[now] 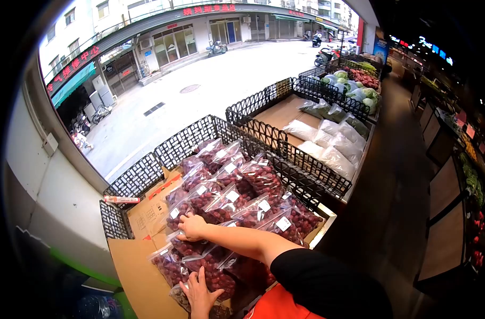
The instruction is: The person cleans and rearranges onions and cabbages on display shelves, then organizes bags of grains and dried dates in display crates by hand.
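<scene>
Now, right hand [192, 227]: fingers curled narrow on clear plastic bags of dark-red round fruit [202, 196], mid-heap; can't tell if pinching.
Left hand [199, 295]: spread wide over bags at 6 o'clock.
Handling: light, flat pressure should spare fruit.
Black lattice plastic wall [242, 139]: limits reach toward 1 o'clock.
White-filled clear bags [335, 159]: beyond, 2 o'clock.

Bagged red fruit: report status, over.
Left hand spread on near bag. Right hand touching bag farther out. Fruit bags piled together. No obstruction visible.
</scene>
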Demonstrator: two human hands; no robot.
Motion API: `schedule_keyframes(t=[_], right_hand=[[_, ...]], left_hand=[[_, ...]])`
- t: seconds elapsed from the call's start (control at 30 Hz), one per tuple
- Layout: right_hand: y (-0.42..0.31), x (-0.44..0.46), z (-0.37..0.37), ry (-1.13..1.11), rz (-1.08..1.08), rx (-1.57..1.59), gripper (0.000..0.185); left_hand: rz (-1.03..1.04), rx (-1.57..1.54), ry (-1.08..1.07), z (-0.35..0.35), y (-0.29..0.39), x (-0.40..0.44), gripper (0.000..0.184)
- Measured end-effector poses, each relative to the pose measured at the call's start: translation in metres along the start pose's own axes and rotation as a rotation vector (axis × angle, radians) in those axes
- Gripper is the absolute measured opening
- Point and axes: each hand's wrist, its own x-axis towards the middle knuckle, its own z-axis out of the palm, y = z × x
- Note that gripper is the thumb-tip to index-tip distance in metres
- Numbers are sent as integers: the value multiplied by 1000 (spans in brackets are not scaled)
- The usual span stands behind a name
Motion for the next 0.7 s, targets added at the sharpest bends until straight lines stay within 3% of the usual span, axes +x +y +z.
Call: schedule_keyframes(t=[0.23, 0.5, 0.7], right_hand=[[-6, -27, 16, 87, -108, 34, 40], [-10, -5, 1, -293, 2, -20, 48], [8, 40, -7, 68, -85, -25, 47]], left_hand=[[183, -67, 109, 7, -3, -8, 91], [155, -137, 100, 9, -5, -11, 85], [122, -214, 104, 7, -6, -12, 80]])
